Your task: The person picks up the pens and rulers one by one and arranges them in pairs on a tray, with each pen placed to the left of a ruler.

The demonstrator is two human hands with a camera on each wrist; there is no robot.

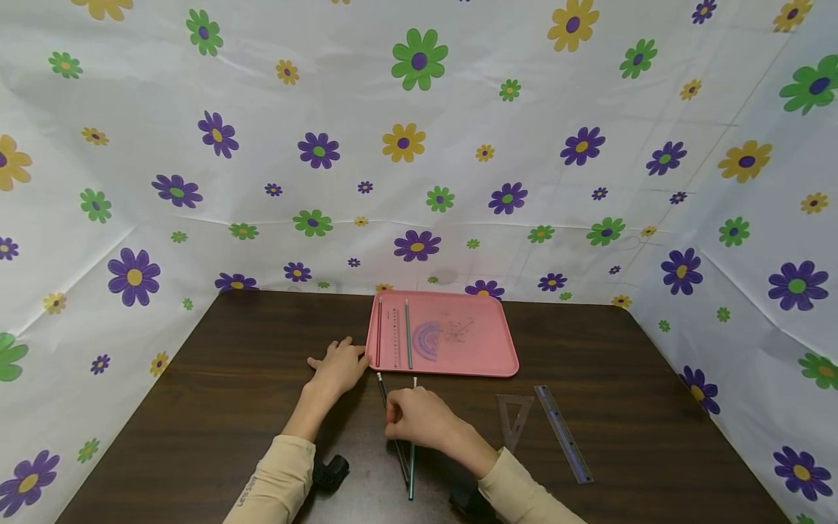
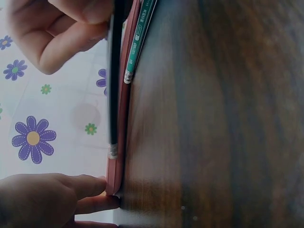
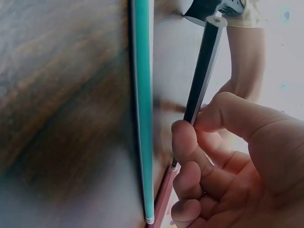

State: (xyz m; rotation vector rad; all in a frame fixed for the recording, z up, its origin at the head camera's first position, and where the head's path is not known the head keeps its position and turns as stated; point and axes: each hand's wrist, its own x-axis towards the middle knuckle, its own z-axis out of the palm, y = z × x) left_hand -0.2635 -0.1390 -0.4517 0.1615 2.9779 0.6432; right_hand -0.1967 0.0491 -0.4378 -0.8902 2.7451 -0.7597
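Note:
My right hand (image 1: 422,418) pinches a black pencil (image 3: 205,71) between thumb and fingertips, its eraser end pointing toward the tray. Under and beside that hand, a green pencil (image 3: 144,118) lies on the table, white eraser toward the tray. The fingers of my left hand (image 1: 340,370), mostly straight, rest at the near left corner of a pink tray (image 1: 484,342). Inside the tray are a dark red pencil (image 1: 379,335), a clear ruler (image 1: 396,338), another green pencil (image 1: 409,335) and a bluish protractor (image 1: 425,340).
Right of my right hand, a clear set square (image 1: 504,418) and a bluish ruler (image 1: 564,434) lie on the dark wooden table (image 1: 655,437). A flowered sheet (image 1: 458,160) hangs behind the table and along its sides.

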